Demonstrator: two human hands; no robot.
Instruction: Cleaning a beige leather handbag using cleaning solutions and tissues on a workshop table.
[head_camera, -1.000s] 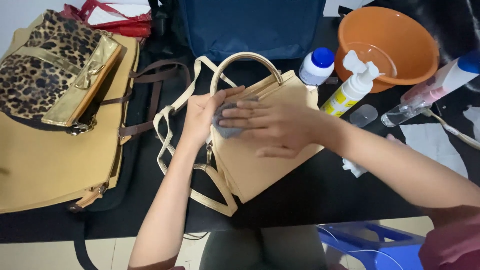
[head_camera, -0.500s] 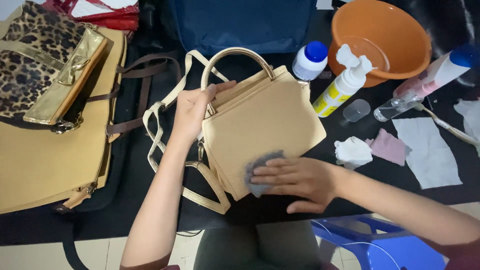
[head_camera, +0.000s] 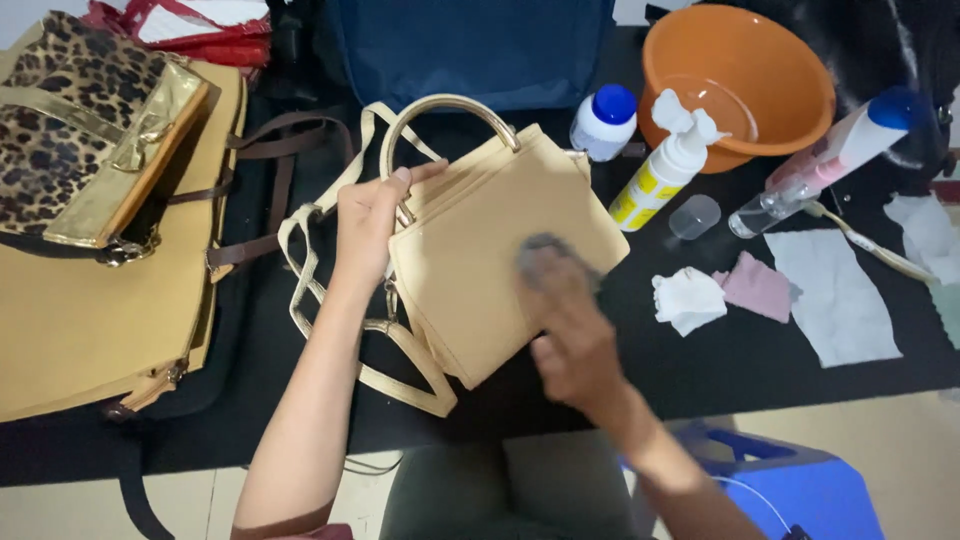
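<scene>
Left hand (head_camera: 368, 222) clamped on the tan handbag (head_camera: 500, 250) at its top corner. Right hand (head_camera: 572, 335) pressing grey cloth (head_camera: 542, 256) flat mid-panel. Risk: bag skidding sideways under rubbing, nudging the nearby pump bottle (head_camera: 660, 170).

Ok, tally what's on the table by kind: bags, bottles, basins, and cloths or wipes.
Bags: 5 (beige handbag, leopard bag, tan bag, navy bag, red bag)
Bottles: 3 (jar, pump bottle, spray bottle)
Basins: 1
Cloths or wipes: 4
Total: 13
</scene>
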